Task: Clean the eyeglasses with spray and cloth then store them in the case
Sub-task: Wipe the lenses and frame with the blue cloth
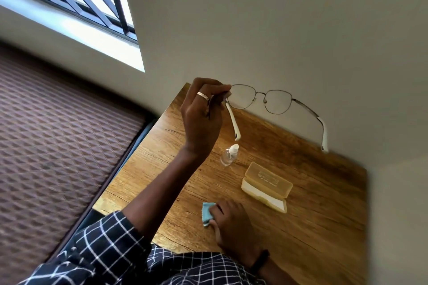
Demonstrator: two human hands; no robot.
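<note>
Pinching eyeglasses point(261, 93) at corner — left fingers point(220, 89), right hand point(231, 222) holding cloth point(206, 213)

Left hand point(201, 111) pinches eyeglasses point(261, 93); right hand point(231, 222), seemingly, cloth point(206, 213).

The blue cloth point(206, 213) lies mostly hidden under the right hand point(229, 221)

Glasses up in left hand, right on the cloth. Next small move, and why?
Probably lift the cloth to a lens and wipe. The left hand pinches the glasses by one corner, held up with temples open; the right hand holds the cloth on the table. The bottle stands apart from both hands, so whether the lenses are sprayed cannot be told.
</note>
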